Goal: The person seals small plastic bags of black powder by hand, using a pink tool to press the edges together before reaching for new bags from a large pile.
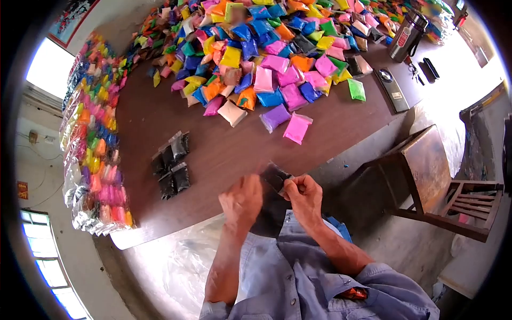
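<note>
A small black packet (275,177) in clear film hangs tilted over the table's near edge. The fingers of my right hand (304,198) pinch it at its right side. My left hand (241,201), smeared by motion, is curled closed just left of the packet. What it holds, if anything, is hidden. Several black packets (175,152) lie in a close group on the brown table (224,154), left of my hands. Beyond my hands, a pink packet (297,128) and a purple packet (275,118) lie at the front of a large pile.
A heap of coloured packets (261,80) covers the table's far side. Bagged packets (98,154) line its left edge. A flask (408,37), a phone-like object (392,89) and keys (415,72) sit at right. A wooden chair (426,165) stands right of the table.
</note>
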The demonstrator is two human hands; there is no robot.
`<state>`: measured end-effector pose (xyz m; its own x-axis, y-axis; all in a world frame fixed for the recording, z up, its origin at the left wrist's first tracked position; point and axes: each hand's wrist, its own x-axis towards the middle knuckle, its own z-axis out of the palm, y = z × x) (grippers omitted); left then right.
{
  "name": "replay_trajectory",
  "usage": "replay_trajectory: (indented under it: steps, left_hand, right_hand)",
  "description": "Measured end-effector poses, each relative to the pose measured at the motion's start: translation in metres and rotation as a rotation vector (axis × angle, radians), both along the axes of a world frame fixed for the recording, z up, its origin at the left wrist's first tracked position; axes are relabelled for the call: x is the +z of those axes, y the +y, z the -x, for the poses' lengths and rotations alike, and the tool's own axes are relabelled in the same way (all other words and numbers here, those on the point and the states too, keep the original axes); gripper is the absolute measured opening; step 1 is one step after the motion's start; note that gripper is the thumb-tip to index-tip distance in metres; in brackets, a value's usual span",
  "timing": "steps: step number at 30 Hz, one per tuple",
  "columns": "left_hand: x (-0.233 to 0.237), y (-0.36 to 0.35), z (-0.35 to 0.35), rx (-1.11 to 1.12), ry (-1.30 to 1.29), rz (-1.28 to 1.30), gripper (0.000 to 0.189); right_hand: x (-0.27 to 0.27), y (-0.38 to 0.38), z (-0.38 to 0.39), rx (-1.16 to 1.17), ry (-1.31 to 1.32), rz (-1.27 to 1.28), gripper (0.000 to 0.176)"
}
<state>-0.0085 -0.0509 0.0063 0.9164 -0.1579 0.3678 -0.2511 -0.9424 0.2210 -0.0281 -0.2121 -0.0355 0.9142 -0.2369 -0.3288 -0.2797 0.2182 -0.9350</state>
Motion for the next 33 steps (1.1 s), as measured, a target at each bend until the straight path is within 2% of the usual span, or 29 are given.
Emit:
replay_trajectory:
  steps: [2, 4, 5, 10, 12, 16, 19, 24, 27, 29, 33]
  left_hand:
    - [-0.001, 0.009, -0.004, 0.067, 0.011, 0.002, 0.01]
    - [0.002, 0.009, 0.001, 0.023, -0.086, 0.118, 0.014]
    - [0.003, 0.004, 0.005, -0.012, -0.049, 0.219, 0.014]
    - [-0.008, 0.003, 0.005, -0.001, 0.033, 0.259, 0.011]
    - [-0.011, 0.015, -0.001, 0.086, 0.068, 0.263, 0.012]
    - [0.001, 0.011, 0.004, 0.06, -0.006, 0.386, 0.012]
    - [-0.007, -0.003, 0.012, -0.006, -0.021, 0.393, 0.013]
    - [-0.01, 0.006, 0.002, 0.045, 0.075, 0.287, 0.011]
    - [-0.002, 0.01, -0.001, 0.051, 0.066, 0.303, 0.011]
    - [0.008, 0.003, 0.005, 0.034, 0.044, 0.418, 0.011]
    - [0.001, -0.009, 0.011, 0.041, 0.094, 0.423, 0.015]
  right_hand:
    - [0.001, -0.001, 0.001, -0.02, -0.031, -0.055, 0.015]
    - [0.003, -0.001, 0.0, -0.027, -0.016, -0.043, 0.015]
    - [0.003, 0.0, 0.001, -0.027, -0.001, -0.028, 0.016]
    - [0.002, -0.002, 0.001, -0.03, -0.019, -0.081, 0.016]
    - [0.004, -0.002, 0.0, -0.022, -0.03, -0.084, 0.016]
    - [-0.003, -0.003, 0.002, -0.012, -0.023, -0.012, 0.014]
    - [-0.004, -0.002, 0.003, 0.002, -0.017, -0.013, 0.012]
    - [-0.006, -0.004, 0.004, 0.012, -0.031, 0.008, 0.013]
    - [-0.005, 0.001, 0.002, -0.031, -0.042, -0.025, 0.017]
    - [-0.005, 0.0, 0.005, -0.044, -0.058, -0.045, 0.017]
    - [-0.01, 0.003, 0.005, -0.047, -0.059, -0.033, 0.016]
